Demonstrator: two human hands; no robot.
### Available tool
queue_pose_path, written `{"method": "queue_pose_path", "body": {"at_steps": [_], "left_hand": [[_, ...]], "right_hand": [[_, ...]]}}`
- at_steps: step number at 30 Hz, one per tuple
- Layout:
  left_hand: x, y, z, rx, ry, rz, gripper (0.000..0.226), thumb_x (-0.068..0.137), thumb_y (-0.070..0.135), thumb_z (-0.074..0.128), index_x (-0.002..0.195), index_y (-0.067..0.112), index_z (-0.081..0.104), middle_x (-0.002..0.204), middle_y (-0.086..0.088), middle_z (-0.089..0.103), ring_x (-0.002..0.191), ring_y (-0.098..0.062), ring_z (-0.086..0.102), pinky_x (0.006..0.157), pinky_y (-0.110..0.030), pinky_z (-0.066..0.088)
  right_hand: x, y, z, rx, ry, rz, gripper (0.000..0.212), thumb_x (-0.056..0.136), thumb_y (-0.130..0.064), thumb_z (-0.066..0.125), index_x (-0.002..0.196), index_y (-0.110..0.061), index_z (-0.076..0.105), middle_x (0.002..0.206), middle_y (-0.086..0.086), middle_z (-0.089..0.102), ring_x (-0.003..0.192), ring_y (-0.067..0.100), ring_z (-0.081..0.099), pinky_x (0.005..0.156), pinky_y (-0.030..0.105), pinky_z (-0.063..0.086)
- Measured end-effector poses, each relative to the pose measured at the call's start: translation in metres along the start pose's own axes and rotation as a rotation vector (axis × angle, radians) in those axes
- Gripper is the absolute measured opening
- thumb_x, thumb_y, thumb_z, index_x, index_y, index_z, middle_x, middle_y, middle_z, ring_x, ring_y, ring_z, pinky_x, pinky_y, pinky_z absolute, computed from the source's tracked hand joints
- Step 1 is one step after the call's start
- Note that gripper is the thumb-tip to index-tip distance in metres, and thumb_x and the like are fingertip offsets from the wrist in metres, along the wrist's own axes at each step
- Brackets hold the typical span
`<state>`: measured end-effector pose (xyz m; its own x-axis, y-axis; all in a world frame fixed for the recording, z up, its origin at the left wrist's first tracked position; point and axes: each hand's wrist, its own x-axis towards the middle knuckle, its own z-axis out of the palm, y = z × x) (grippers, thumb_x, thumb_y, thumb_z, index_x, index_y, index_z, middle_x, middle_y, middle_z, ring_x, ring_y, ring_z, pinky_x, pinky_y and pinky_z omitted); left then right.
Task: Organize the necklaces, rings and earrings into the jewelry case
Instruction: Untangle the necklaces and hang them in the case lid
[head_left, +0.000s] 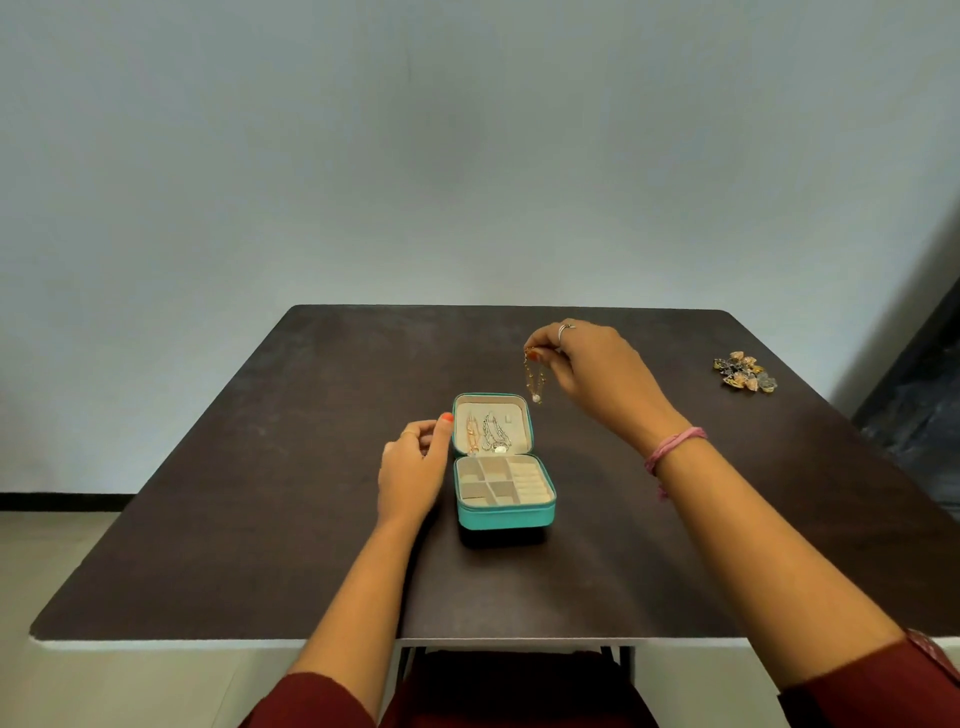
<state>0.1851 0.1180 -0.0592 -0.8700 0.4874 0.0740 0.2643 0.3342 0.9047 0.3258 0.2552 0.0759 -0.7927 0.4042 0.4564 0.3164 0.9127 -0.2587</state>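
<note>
Dark counter, teal jewelry case open; right hand pinching gold necklace, left hand loosely curled, touching lid. Next, likely: hook into lid.

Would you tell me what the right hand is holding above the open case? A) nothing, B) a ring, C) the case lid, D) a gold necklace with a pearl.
D: the right hand pinches a gold necklace, dangling above the jewelry case.
</note>
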Motion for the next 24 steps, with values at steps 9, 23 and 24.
{"method": "queue_pose_path", "body": {"at_steps": [9,23,24], "left_hand": [[0.006,0.000,0.004,0.140,-0.021,-0.007,0.044,0.087,0.055,0.053,0.122,0.029,0.057,0.076,0.025,0.061,0.110,-0.010,0.047,0.093,-0.042,0.046],[-0.002,0.000,-0.005,-0.235,-0.096,0.009,0.035,0.080,0.028,0.074,0.113,0.023,0.065,0.092,0.012,0.072,0.090,-0.015,0.067,0.083,-0.038,0.056],[-0.003,0.002,-0.006,-0.261,-0.097,0.015,0.036,0.081,0.021,0.073,0.116,0.018,0.065,0.094,0.010,0.072,0.089,-0.015,0.066,0.082,-0.037,0.057]], "right_hand": [[-0.006,0.015,0.033,0.013,-0.021,0.025,0.019,0.097,-0.021,0.050,0.108,-0.020,0.066,0.102,-0.003,0.065,0.095,0.015,0.059,0.071,0.025,0.044],[-0.027,0.023,0.059,0.026,-0.022,0.017,0.020,0.096,-0.026,0.051,0.110,-0.021,0.066,0.113,-0.004,0.060,0.099,0.013,0.056,0.073,0.027,0.049],[-0.029,0.023,0.060,0.016,-0.015,0.011,0.020,0.096,-0.026,0.052,0.109,-0.021,0.066,0.114,-0.005,0.059,0.098,0.013,0.056,0.071,0.027,0.049]]}}
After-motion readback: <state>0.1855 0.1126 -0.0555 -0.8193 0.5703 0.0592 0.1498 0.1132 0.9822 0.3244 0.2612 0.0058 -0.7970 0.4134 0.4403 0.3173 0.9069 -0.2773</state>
